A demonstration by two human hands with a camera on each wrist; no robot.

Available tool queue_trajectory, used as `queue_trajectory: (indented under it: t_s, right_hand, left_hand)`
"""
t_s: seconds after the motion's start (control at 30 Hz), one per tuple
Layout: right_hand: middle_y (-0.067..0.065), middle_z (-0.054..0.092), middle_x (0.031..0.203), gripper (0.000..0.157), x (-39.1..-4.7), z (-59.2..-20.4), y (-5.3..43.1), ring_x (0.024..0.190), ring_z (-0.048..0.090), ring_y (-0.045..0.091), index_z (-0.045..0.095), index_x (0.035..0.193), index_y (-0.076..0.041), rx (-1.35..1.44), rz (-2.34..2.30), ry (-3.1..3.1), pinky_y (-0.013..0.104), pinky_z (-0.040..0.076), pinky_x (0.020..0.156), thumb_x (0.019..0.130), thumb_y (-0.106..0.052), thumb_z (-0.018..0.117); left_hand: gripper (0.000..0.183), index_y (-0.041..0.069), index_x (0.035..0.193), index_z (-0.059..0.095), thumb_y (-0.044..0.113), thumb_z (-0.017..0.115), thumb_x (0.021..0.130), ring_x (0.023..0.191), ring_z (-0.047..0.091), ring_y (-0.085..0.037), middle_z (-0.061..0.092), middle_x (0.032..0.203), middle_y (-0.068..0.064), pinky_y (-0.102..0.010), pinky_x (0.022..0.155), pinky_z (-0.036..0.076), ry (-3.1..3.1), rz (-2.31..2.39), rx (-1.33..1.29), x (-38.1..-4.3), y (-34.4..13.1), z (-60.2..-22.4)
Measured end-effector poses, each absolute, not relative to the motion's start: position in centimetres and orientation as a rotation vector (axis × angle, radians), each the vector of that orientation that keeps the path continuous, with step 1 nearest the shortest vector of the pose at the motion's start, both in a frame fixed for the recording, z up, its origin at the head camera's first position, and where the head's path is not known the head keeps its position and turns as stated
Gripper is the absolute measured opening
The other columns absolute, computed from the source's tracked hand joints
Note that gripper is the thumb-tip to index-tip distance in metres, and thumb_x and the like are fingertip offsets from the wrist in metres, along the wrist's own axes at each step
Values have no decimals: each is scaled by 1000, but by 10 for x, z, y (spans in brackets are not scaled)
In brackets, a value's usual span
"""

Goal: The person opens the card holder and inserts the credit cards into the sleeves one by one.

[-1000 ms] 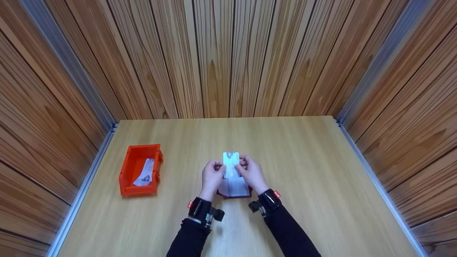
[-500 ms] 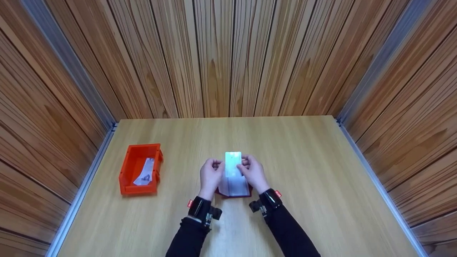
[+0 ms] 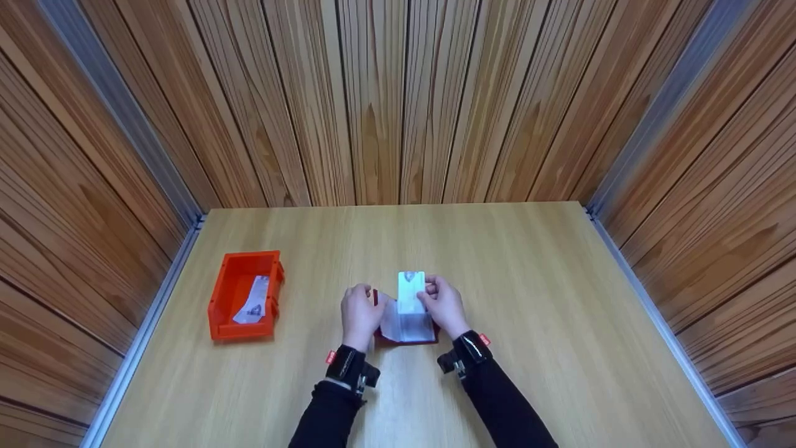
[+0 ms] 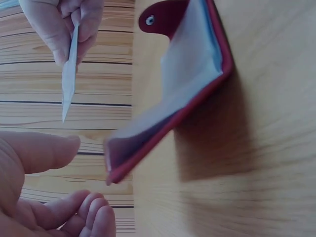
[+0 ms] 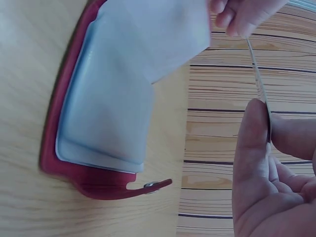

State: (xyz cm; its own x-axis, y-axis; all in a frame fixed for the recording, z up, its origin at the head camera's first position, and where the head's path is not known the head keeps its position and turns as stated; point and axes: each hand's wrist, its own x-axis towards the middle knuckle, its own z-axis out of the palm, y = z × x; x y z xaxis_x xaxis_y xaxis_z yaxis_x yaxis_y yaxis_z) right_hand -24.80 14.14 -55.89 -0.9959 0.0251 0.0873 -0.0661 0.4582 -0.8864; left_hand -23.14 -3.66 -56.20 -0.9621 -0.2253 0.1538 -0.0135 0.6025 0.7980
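Observation:
My right hand [image 3: 444, 305] pinches a thin pale card [image 3: 410, 292] between thumb and fingers, with a small dark print near its top. In the right wrist view the card [image 5: 258, 74] shows edge-on. Beneath it on the table, a red card holder [image 3: 407, 339] lies spread, its clear plastic sleeves [image 5: 111, 103] facing up and its snap tab [image 4: 160, 17] sticking out. My left hand [image 3: 360, 316] is at the holder's raised left cover. In the left wrist view the thumb and loosely bent fingers [image 4: 94, 212] stand apart beside the cover's edge, with nothing between them.
An orange bin [image 3: 217, 305] stands on the left of the wooden table [image 3: 510, 280]. Inside it lies a pale printed slip [image 3: 254, 300]. Wood-panelled walls [image 3: 373, 124] enclose the back and both sides.
My left hand has let go of the card and moved left and slightly down, to the holder's cover, which now shows raised. My right hand has carried the card slightly right and down.

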Motion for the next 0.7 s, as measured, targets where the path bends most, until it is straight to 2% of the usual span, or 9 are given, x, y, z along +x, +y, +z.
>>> queue_trajectory:
  t_s: [0.1, 0.23, 0.47, 0.7]
  right_hand:
    - [7, 62, 88, 31, -248, -562, 141, 79, 60, 19, 60, 118, 8, 48, 1587, -2606, 31, 51, 69, 89, 0, 68]
    - [7, 62, 88, 31, -247, -565, 141, 79, 60, 19, 59, 117, 8, 54, 1561, -2632, 33, 52, 70, 89, 0, 67]
    - [5, 62, 87, 31, -245, -570, 137, 78, 60, 18, 60, 118, 8, 83, 1496, -2683, 32, 51, 70, 89, -1, 68]
    - [5, 61, 85, 31, -244, -578, 136, 77, 60, 18, 60, 117, 8, 131, 1467, -2703, 32, 52, 70, 89, 1, 68]
  left_hand:
    - [40, -9, 115, 62, 6, 77, 82, 100, 60, -35, 63, 107, -20, -45, 88, 50, -2649, -1315, 240, -231, -38, -564]
    - [39, -9, 113, 63, 3, 78, 78, 96, 61, -34, 63, 101, -18, -44, 85, 50, -2678, -1314, 245, -231, -39, -568]
    - [27, -6, 103, 66, -3, 73, 77, 90, 62, -32, 65, 92, -16, -44, 83, 50, -2700, -1293, 257, -233, -45, -579]
    - [25, -7, 100, 66, -5, 72, 75, 84, 63, -31, 65, 84, -13, -45, 78, 50, -2698, -1278, 255, -233, -50, -587]
